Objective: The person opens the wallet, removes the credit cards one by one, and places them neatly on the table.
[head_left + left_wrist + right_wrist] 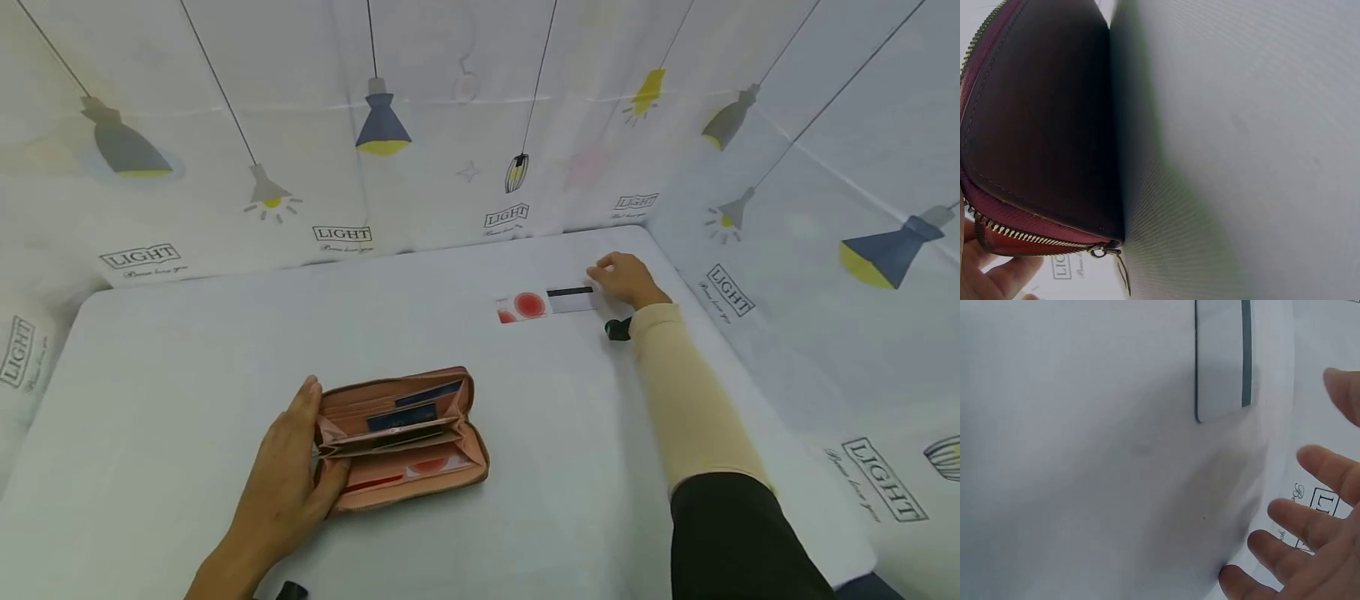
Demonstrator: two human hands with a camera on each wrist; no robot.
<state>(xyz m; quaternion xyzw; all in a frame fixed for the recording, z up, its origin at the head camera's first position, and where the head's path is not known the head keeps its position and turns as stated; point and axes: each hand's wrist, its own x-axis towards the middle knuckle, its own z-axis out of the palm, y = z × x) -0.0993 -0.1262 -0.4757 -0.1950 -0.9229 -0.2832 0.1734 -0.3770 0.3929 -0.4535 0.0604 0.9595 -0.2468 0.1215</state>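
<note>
The left hand [283, 471] grips a pink-lined, zip-round wallet [356, 404], likely soft, just to its right. Farther right, a thin red-and-white card [527, 306] and a black-striped white card [573, 302], probably light, slippery, best lifted by edges, lie left of the right hand [627, 277], fingers apart.

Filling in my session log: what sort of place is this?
Probably a makeshift indoor recording booth: a white table stands against creased, lamp-print sheeting on several sides, and a small black device, likely a camera, sits by the right wrist.
</note>
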